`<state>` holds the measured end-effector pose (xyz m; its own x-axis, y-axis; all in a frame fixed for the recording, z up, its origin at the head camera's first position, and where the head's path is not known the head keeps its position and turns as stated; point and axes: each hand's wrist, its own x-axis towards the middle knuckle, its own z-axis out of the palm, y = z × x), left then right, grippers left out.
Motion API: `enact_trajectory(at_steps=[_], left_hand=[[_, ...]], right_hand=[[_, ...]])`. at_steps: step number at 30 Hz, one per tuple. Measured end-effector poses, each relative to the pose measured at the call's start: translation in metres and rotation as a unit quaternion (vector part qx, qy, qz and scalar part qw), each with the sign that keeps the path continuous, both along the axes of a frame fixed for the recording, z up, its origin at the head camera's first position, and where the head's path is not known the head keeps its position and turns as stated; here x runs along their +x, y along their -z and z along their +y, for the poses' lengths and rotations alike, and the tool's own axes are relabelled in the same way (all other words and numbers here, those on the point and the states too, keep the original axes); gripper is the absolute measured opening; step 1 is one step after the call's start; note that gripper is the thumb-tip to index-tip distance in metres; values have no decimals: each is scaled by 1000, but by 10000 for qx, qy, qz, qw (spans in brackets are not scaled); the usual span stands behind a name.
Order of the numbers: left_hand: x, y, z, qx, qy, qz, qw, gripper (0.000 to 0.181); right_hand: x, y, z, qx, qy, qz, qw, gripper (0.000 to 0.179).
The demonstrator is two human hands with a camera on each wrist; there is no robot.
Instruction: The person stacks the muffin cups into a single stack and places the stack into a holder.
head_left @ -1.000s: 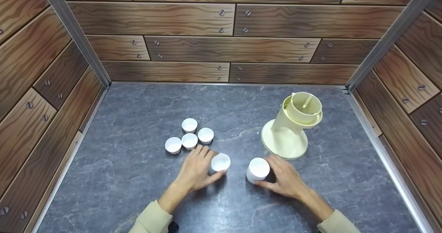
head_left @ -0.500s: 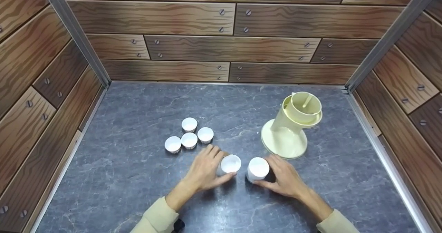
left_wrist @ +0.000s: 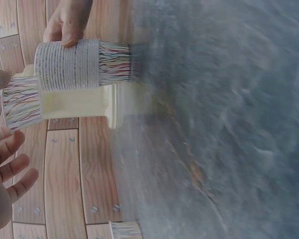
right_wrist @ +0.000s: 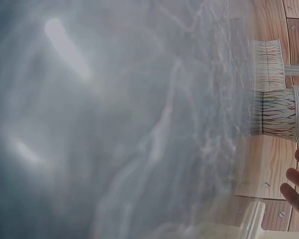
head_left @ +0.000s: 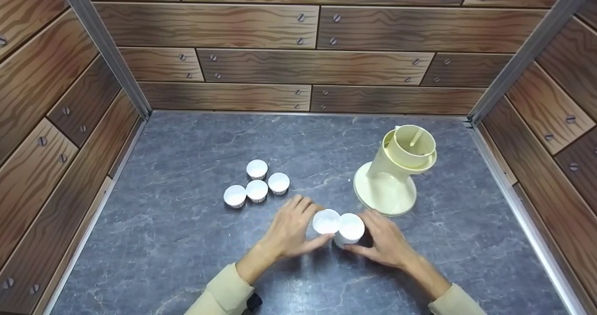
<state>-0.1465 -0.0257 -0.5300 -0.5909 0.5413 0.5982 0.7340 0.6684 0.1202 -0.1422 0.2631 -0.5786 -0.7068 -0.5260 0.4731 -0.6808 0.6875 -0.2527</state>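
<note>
Tabletop (head_left: 177, 240) | left fingers (head_left: 302, 204): squiggle-printed cup (left_wrist: 22, 104) | right fingers (head_left: 370, 218): stacked cups (left_wrist: 70, 67)

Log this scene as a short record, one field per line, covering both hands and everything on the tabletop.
Surface: grey marbled tabletop
Left hand: holds a single cup, opening up, raised off the surface
Right hand: grips a stack of nested cups standing upright
Cup to stack: side by side; contact cannot be told
Loose cups: four, grouped close together, openings up
Cream cylinder: on a round base, beyond the right hand
</note>
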Motion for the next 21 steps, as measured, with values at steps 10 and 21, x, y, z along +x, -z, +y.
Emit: enact_trajectory(at_steps=[10, 21], left_hand=[[-3, -8, 5, 206, 116, 136, 9996, 52], [-4, -14, 14, 325, 398, 384, 9979, 57]], right_hand=[[1, 0, -1, 6, 4, 30, 10000, 69], [0, 0, -1, -30, -39, 84, 10000, 64]])
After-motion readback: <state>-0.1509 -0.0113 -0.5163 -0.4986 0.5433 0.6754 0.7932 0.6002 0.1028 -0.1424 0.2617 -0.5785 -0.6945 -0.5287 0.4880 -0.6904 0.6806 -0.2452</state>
